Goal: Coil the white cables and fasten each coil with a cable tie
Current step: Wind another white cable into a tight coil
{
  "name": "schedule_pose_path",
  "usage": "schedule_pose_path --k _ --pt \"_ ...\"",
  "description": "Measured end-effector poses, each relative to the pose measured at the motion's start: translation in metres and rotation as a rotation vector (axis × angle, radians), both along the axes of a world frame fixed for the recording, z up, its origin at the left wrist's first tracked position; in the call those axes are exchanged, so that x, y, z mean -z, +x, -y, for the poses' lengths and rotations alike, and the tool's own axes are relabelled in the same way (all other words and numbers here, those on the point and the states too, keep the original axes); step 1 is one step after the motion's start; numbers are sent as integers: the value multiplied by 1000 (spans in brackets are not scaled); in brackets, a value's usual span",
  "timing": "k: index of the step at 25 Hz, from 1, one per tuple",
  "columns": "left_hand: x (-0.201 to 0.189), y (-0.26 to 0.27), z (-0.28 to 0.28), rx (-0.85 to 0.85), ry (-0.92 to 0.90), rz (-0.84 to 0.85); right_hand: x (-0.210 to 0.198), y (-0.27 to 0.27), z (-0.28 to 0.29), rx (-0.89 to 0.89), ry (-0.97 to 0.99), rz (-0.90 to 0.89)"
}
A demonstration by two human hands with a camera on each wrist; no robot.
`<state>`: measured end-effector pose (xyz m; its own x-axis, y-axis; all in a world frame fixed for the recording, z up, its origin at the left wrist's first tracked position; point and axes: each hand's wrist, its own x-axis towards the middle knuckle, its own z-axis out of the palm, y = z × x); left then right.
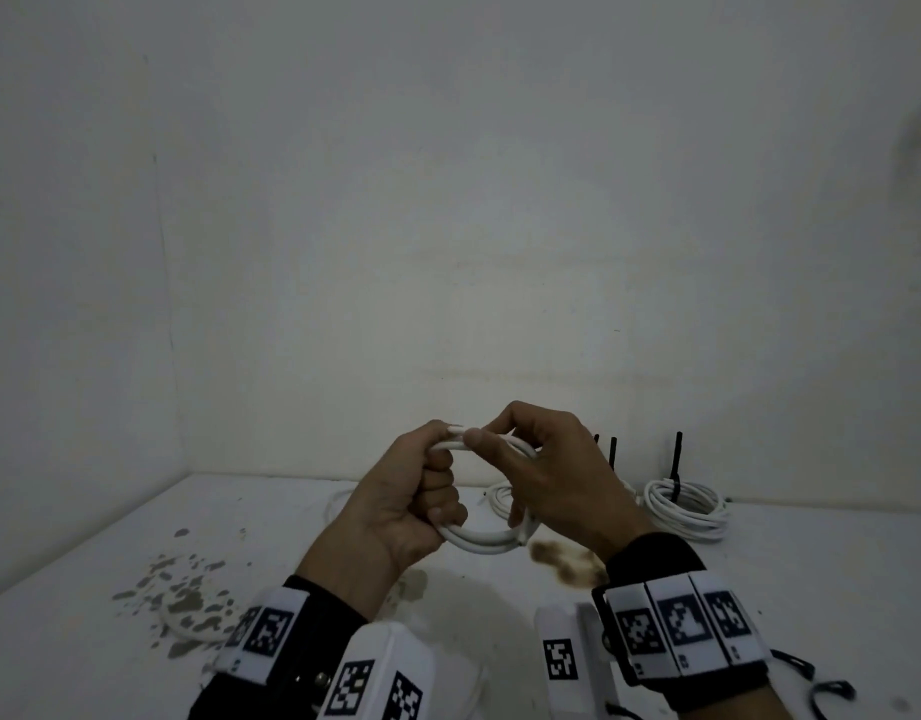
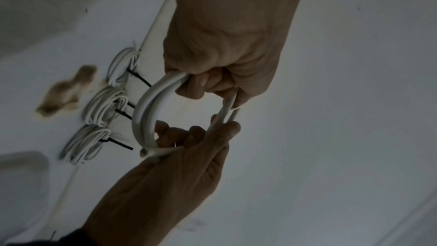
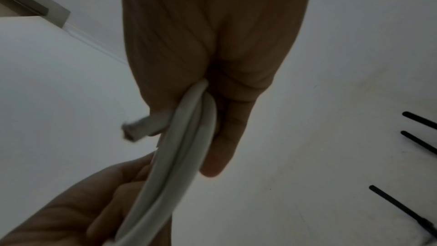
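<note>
Coil in hand: a white cable coil of a few turns is held up in the air above the table, in front of the finished bundles.
Left grip: the left hand is clenched round the coil's left side, fingers curled through the loop.
Right grip: the right hand pinches the top strands with thumb and fingertips, its other fingers hooked round the coil's right side.
Loose end: a cut cable end sticks out at the coil's bottom, by the right hand's fingers.
Handling: likely light and smooth, springy enough to unwind if either grip slackens; the sheath looks slippery. Best held where the strands cross and the end is trapped, leaving a bare arc for the tie.
Finished bundles: three tied coils lie behind the held coil against the wall, black tie tails standing up from them.
Spare ties: black cable ties lie on the table to the right of the coil, beyond the right wrist.
Room: open table below and to the left of the coil, where brown stains mark it; the wall is close behind, so motion is safer toward the person.
</note>
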<state>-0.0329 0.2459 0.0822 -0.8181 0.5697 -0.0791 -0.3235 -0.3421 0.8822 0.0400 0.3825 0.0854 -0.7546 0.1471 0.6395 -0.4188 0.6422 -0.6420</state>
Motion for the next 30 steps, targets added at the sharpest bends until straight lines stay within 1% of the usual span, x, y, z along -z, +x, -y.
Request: schedule_pose_path --k 1,3,4,6,8,10,11,14,16,17,18,20,26,30 --pt "1 -1 1 38 13 -7 -1 1 -1 -18 -8 9" --pt "2 1 6 195 28 -21 -3 4 -7 -63 -34 43" --pt "3 1 9 273 8 -37 -3 7 -10 -74 -17 67" --pt "6 2 12 377 -94 -71 -2 10 -13 -53 111 122" --pt "9 2 11 424 -213 -107 1 11 -11 -66 210 173" --pt "11 3 7 394 -294 -170 5 7 -6 -101 181 210" --pt "12 4 4 354 -291 -181 6 6 -6 -119 93 226" --pt "16 1 2 195 -159 -114 6 10 -5 -273 -237 315" --pt "15 -1 4 170 -78 -80 5 9 -5 -411 -468 339" --pt "13 -2 5 176 -56 -69 4 8 -6 -449 -603 341" --pt "11 -3 7 176 -43 -65 3 7 -6 -458 -693 342" --pt "7 -4 9 154 -28 -60 2 4 -6 -424 -738 339" --pt "-4 0 8 61 3 7 -1 6 -3 -349 -702 356" --pt "-4 1 8 71 2 -3 3 3 0 -257 -700 320"
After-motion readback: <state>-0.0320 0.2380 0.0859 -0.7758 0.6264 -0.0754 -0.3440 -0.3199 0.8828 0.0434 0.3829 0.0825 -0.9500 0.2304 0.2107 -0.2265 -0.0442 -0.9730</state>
